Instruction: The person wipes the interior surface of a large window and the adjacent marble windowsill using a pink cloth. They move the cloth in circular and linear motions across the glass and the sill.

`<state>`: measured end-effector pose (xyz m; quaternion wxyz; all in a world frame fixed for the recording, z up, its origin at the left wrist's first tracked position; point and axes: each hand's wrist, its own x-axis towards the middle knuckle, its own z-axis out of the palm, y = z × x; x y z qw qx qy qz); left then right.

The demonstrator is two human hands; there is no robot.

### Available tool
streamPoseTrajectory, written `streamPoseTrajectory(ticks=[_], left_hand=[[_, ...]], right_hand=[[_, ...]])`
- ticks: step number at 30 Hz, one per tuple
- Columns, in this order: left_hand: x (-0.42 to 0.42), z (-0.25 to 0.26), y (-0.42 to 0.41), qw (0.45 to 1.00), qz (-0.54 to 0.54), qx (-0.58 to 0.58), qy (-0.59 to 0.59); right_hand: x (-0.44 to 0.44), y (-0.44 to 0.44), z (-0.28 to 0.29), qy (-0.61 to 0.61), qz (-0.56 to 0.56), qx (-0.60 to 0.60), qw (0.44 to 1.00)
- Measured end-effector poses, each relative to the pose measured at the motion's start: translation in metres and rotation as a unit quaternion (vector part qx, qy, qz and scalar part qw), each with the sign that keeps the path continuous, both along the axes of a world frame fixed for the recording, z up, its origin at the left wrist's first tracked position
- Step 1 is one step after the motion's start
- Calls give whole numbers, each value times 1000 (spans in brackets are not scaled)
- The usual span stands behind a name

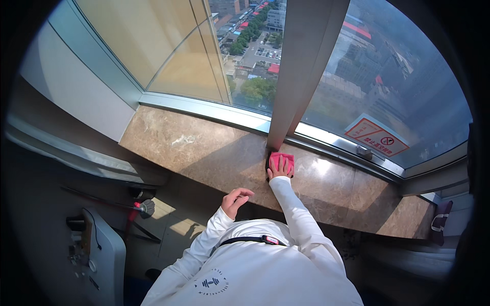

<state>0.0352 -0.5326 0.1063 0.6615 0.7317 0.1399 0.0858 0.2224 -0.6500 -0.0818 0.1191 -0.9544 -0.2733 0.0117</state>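
A folded pink cloth [290,160] with a dark edge lies on the brown marble windowsill [237,153], at the foot of the window's upright post. Over it my right hand [280,167] is pressed down, fingers spread, holding the cloth against the stone. The underside of that hand and part of the cloth are hidden. My left hand [234,202] hovers near the sill's front edge, in front of my body. Its fingers are loosely bent, with nothing seen in them.
A metal post [302,57] divides the window panes. The right pane bears a warning sticker [377,137] above a window latch [363,152]. Curtains [76,153] hang at the left. A grey brush head [147,208] and a white table [111,256] stand lower left; a dark bag [442,222] is far right.
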Motion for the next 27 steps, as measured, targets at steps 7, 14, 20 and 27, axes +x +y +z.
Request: streamPoseTrajectory(ticks=[7,14,20,27], left_hand=[[-25,-36,49,988,-2,-154,3],[1,-54,62,994,-68,-83,-8],[17,-46,47,992,-92,-86,-5],[9,-37,15,985,-155,-67,21]], right_hand=[[-107,52,6,27,193,30,980],[-54,-92,20,33,113,-53,992],[67,-136,-4,59,-192,-121,972],[54,-19,-2,46,-65,-50,996]])
